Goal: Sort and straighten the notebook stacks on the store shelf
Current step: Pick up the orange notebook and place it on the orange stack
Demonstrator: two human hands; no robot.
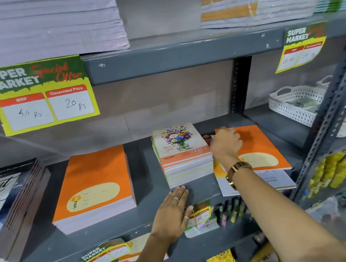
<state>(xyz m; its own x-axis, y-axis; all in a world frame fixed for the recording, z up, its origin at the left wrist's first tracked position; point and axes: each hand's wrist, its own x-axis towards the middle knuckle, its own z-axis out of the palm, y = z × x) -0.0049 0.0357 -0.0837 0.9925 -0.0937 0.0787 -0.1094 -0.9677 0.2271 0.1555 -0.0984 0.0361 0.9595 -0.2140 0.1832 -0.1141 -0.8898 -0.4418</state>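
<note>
On the grey middle shelf [146, 215] stand three notebook stacks. An orange-covered stack [93, 187] lies at centre left. A taller stack topped by a flower-bouquet cover [180, 149] stands in the middle. A low, skewed pile with an orange notebook [260, 143] on top lies at the right, with white sheets sticking out below it. My left hand [173, 213] rests flat on the shelf, fingertips against the front of the flower stack. My right hand [225, 142], with a watch on its wrist, hovers between the flower stack and the orange notebook, fingers loosely curled; whether it pinches anything is unclear.
A dark-covered book stack [16, 207] leans at the far left. A white perforated basket [294, 104] sits on the right shelf behind a slotted steel upright [327, 120]. Price cards [37, 95] hang from the upper shelf edge. Paper reams fill the top shelf; more notebooks lie below.
</note>
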